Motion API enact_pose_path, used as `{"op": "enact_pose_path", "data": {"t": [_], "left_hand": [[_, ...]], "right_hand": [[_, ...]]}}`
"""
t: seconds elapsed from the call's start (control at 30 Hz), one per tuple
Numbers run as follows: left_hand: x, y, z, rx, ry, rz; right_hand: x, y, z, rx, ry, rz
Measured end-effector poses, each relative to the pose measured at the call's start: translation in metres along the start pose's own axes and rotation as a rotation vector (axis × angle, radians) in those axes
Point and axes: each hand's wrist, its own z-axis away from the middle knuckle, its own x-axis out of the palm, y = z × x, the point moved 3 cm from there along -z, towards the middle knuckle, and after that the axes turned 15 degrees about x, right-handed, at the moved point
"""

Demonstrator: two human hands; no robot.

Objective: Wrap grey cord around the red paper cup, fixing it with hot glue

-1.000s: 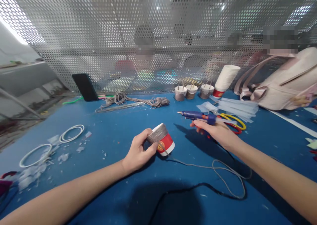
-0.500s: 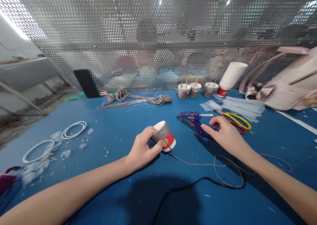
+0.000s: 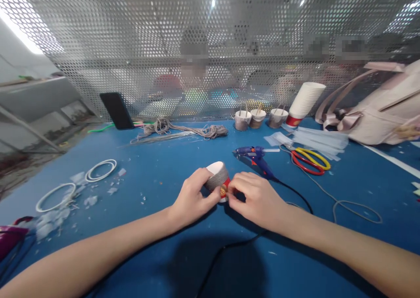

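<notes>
A red-and-white paper cup (image 3: 217,180), its upper part wound with grey cord, is tilted above the blue table in front of me. My left hand (image 3: 197,195) grips it, fingers at the rim and thumb low on the red band. At the cup's lower right side, my right hand (image 3: 254,197) is closed in a pinch on the grey cord, which is mostly hidden by the fingers. Loose grey cord (image 3: 356,203) lies to the right, past the forearm. Just beyond my right hand rests a blue glue gun (image 3: 259,158) with a glue stick in its back.
Red-and-yellow scissors (image 3: 310,160), clear glue sticks (image 3: 320,140), a stack of paper cups (image 3: 306,101) and a pale bag (image 3: 383,110) are at right. Three wrapped cups (image 3: 243,120), cord bundles (image 3: 215,132) and a phone (image 3: 116,110) line the back. White rings (image 3: 100,171) lie left.
My right hand has moved left from beside the glue gun to the cup and closed in a pinch. The loose cord at right has shifted. My left hand still holds the cup.
</notes>
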Motion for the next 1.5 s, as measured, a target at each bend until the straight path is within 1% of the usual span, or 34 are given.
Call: {"op": "enact_pose_path", "data": {"t": [0.03, 0.1, 0.2, 0.23, 0.3, 0.37, 0.43, 0.47, 0.6, 0.67, 0.73, 0.87, 1.0, 1.33, 1.5], "left_hand": [[0.0, -0.001, 0.0, -0.001, -0.004, -0.002], [0.0, -0.002, 0.0, -0.002, -0.012, -0.006], [0.0, -0.004, 0.0, -0.005, -0.028, -0.007], [0.0, -0.004, 0.0, -0.003, -0.032, -0.009], [0.001, -0.004, 0.0, -0.005, -0.039, -0.016], [0.001, -0.004, -0.001, -0.015, -0.039, -0.021], [0.001, -0.004, -0.001, -0.018, -0.038, -0.016], [0.001, -0.003, -0.001, -0.016, -0.04, -0.013], [0.002, -0.001, 0.0, -0.006, -0.061, 0.005], [0.002, 0.0, 0.001, -0.011, -0.072, 0.025], [0.002, 0.002, 0.0, -0.022, -0.08, 0.05], [0.002, 0.003, 0.0, -0.045, -0.081, 0.086], [0.002, 0.003, 0.0, -0.052, -0.079, 0.102], [0.002, 0.004, 0.0, -0.02, -0.079, 0.089], [0.001, 0.004, 0.001, -0.008, -0.075, 0.066]], "right_hand": [[-0.002, 0.0, -0.003, 0.068, -0.025, -0.1], [-0.005, 0.003, -0.006, 0.264, -0.109, -0.323], [-0.002, 0.007, -0.004, 0.59, -0.317, -0.672], [-0.001, 0.008, -0.003, 0.667, -0.378, -0.782], [0.002, 0.007, -0.002, 0.746, -0.453, -0.932], [0.003, 0.006, -0.001, 0.739, -0.461, -0.93], [0.002, 0.006, 0.0, 0.653, -0.418, -0.812], [0.001, 0.005, 0.0, 0.59, -0.376, -0.726], [-0.005, 0.004, 0.003, 0.336, -0.131, -0.364], [-0.006, 0.003, 0.005, 0.256, -0.054, -0.265], [-0.007, 0.002, 0.005, 0.219, -0.018, -0.239], [-0.007, 0.003, 0.003, 0.229, -0.005, -0.228], [-0.005, 0.007, 0.003, 0.281, -0.037, -0.236], [-0.005, 0.006, 0.001, 0.335, -0.038, -0.262], [-0.004, 0.007, 0.001, 0.388, -0.082, -0.299]]}}
